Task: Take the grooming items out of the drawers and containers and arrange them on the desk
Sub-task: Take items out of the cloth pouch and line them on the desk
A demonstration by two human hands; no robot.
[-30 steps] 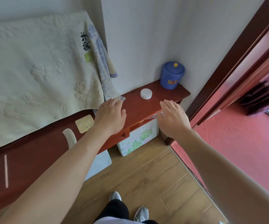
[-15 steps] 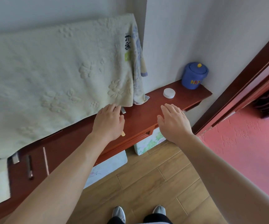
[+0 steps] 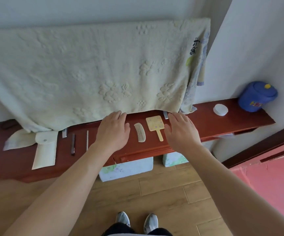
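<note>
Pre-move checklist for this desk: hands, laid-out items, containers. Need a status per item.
1. The left hand holds nothing, fingers straight: ok.
2. The right hand holds nothing, fingers straight: ok.
3. The comb and the yellow paddle lie flat and apart on the desk, between the hands: ok.
4. The small metal piece is fully in view: not ok, the towel hem hangs right at its far end.
5. The blue jar is emptied: cannot tell, its lid is on.
</note>
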